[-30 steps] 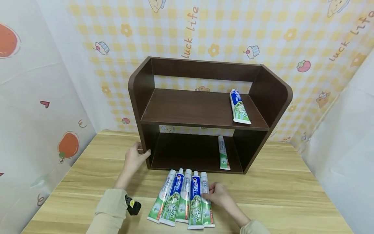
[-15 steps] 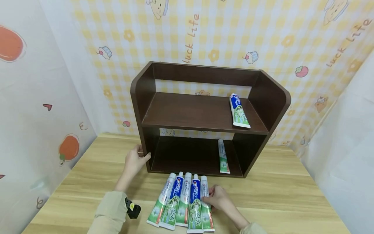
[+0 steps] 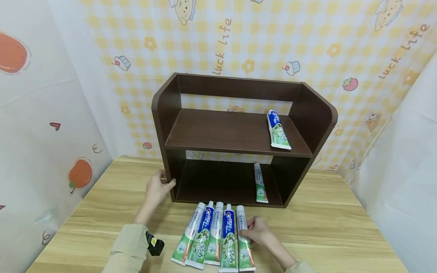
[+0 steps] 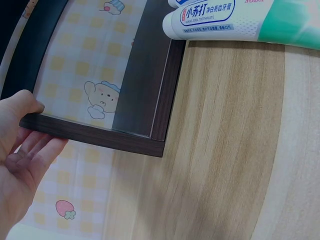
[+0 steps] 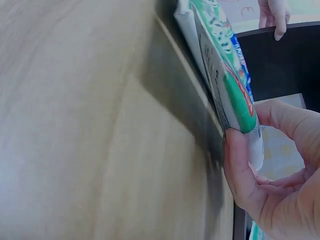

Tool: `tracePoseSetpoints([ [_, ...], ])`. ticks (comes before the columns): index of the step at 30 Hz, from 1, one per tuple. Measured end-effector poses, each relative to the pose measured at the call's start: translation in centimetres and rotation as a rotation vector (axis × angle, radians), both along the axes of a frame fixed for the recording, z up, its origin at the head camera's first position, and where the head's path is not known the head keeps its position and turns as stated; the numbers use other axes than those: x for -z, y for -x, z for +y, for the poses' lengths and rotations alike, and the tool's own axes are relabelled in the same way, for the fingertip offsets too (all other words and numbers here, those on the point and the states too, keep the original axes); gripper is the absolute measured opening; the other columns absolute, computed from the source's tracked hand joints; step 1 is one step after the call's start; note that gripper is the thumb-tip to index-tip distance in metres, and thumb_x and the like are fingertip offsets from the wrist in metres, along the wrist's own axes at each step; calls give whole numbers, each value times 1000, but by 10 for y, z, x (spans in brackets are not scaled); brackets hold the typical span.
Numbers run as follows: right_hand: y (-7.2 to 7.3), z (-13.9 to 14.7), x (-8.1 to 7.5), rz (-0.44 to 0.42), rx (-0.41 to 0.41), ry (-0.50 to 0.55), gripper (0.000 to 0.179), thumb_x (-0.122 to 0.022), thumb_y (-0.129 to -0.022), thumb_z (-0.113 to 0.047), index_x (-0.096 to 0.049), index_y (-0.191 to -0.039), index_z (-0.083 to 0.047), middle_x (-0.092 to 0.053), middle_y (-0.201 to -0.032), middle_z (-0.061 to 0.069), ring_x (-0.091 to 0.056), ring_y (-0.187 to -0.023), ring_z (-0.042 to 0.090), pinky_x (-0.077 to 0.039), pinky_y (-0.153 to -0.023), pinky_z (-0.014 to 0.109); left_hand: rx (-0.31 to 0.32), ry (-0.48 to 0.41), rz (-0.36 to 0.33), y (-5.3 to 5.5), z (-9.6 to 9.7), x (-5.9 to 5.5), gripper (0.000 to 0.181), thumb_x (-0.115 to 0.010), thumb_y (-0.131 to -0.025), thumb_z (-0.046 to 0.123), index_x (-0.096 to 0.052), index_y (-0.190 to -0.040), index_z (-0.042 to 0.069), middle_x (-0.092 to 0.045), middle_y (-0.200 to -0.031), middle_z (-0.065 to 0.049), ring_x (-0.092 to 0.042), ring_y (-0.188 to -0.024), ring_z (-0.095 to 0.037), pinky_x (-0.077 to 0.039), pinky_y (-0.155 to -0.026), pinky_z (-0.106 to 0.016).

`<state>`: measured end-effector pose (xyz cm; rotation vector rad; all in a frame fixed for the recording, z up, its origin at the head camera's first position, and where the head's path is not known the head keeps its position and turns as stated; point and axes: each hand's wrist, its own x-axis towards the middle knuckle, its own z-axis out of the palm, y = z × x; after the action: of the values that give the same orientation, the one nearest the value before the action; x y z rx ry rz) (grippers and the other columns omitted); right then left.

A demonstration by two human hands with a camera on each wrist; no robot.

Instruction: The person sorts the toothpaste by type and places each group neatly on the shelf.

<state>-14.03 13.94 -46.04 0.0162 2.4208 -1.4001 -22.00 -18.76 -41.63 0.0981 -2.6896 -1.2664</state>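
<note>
My left hand (image 3: 157, 188) grips the lower left side panel of a dark brown two-tier shelf (image 3: 235, 131), thumb inside and fingers outside, as the left wrist view also shows. With thumb and fingers, my right hand (image 5: 280, 175) pinches a green and white toothpaste tube (image 3: 245, 242) near its cap end. That tube is the rightmost of a fanned row lying before the shelf. Just left of it lies a blue and green toothpaste tube (image 3: 228, 239), a narrow gap between them near the caps. More tubes of both kinds, such as a green and white one (image 3: 214, 235), overlap farther left.
One blue and green tube (image 3: 278, 129) lies on the upper tier at the right. A green and white tube (image 3: 261, 184) lies on the lower tier at the right. The shelf stands on a wooden table (image 3: 324, 227) before a checked backdrop (image 3: 211, 41).
The head view has tilted slightly. My right hand has drawn the rightmost tube a little to the right, away from its neighbour. My left hand stays on the side panel.
</note>
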Motion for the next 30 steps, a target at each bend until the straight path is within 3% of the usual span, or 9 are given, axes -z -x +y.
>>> tracePoseSetpoints([
  [17,15,0,-19,53,31,-19,33,-69,-71,-7,-52,-93,11,-55,-72,10,-56,-50,13,-55,-48,30,-8,-8,8,1,0,1,37,-60,-82,18,-50,-108,-7,-57,-110,-28,-62,-97,-41,-55,-75,-40],
  [30,30,-6,-25,66,88,-33,29,-71,-71,-7,-53,-90,8,-55,-73,10,-56,-47,14,-55,-48,31,-10,-28,13,-1,1,0,36,-60,-82,17,-50,-108,-6,-59,-109,-27,-62,-95,-38,-55,-76,-39],
])
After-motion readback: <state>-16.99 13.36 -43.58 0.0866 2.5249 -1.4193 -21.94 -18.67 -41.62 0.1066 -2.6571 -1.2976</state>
